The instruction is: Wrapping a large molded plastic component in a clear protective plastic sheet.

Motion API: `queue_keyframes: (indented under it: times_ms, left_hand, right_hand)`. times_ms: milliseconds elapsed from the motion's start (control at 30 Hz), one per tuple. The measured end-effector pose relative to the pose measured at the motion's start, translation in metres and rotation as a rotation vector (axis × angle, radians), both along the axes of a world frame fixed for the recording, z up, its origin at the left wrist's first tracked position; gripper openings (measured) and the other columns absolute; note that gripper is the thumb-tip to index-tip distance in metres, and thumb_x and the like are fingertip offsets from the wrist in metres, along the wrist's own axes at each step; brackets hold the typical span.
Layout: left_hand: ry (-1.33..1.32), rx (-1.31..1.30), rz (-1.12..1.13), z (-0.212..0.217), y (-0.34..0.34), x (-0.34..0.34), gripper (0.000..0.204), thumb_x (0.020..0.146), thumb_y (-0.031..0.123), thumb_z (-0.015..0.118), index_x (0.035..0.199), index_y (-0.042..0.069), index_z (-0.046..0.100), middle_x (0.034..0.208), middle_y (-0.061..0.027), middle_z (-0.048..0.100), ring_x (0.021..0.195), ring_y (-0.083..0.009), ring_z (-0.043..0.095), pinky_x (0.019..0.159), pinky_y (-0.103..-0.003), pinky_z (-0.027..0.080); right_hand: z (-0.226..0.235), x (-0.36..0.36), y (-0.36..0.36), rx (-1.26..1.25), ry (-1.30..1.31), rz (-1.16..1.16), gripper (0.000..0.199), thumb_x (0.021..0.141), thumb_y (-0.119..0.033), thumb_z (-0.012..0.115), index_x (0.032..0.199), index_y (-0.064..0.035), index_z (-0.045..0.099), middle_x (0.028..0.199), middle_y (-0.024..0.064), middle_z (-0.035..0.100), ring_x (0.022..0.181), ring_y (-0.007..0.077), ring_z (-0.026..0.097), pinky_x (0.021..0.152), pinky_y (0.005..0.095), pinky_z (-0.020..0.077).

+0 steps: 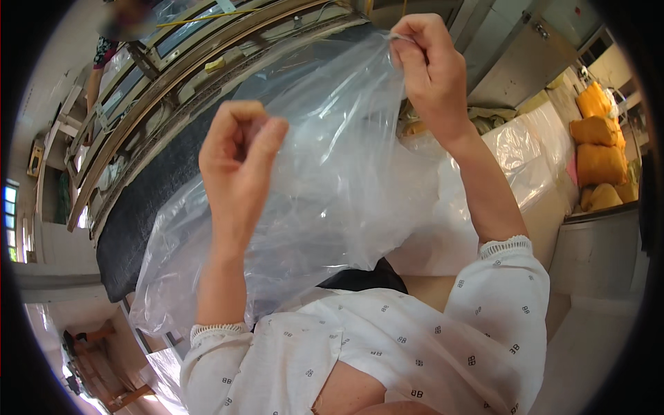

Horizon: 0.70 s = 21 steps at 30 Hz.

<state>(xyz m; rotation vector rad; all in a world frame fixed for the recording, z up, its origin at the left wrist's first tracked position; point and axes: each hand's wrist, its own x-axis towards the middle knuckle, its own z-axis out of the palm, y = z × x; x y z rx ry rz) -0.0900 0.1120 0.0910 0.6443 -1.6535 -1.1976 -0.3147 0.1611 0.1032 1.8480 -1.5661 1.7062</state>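
Evidently, the right hand (436,76) is reaching high, its fingers pinching a gathered edge of clear plastic film (332,187). Lower down, the left hand (238,162) is hovering in front of the film with its fingers curling toward the thumb; whether they are gripping any film, I cannot tell. The film is hanging from the right hand and draping over the dark tabletop (142,218) toward the person's waist. Small dark printed characters are repeating across the white top (415,339). Crumpled folds are veiling the tabletop's near edge, and a co-worker's arm (94,86) is showing partly, beside a blurred patch.
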Motion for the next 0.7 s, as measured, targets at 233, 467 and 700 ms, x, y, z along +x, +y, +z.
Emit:
queue_keyframes:
  times_ms: [233,467,700]
  left_hand:
    - [-0.184,-0.383,0.277,-0.055,-0.125,-0.011,0.015,0.078,0.011,0.065,0.081,0.000,0.055,0.082,-0.0038,0.052,0.070,-0.0101,0.046,0.063,-0.022,0.038]
    - [-0.034,0.356,-0.429,-0.119,-0.107,-0.041,0.014,0.088,0.020,0.051,0.083,0.006,0.054,0.074,0.0015,0.050,0.070,-0.0079,0.045,0.065,-0.023,0.039]
    - [-0.225,0.228,0.183,-0.105,-0.163,0.006,0.018,0.085,0.021,0.055,0.083,0.003,0.057,0.067,-0.0011,0.052,0.057,-0.0097,0.049,0.045,-0.028,0.042]
  right_hand:
    - [-0.024,-0.006,-0.106,0.230,-0.133,-0.054,0.010,0.087,-0.010,0.050,0.093,-0.0036,0.053,0.065,0.0015,0.055,0.060,0.0092,0.050,0.056,0.0260,0.0409]
    - [-0.030,0.008,-0.153,0.096,0.391,-0.159,0.011,0.085,-0.014,0.052,0.089,-0.0034,0.053,0.067,0.0077,0.059,0.062,0.0205,0.058,0.057,0.0320,0.0426]
    - [-0.141,-0.020,-0.233,0.372,-0.122,-0.079,0.016,0.080,-0.020,0.058,0.085,-0.0060,0.063,0.074,0.0122,0.064,0.071,0.0260,0.062,0.064,0.0360,0.0460]
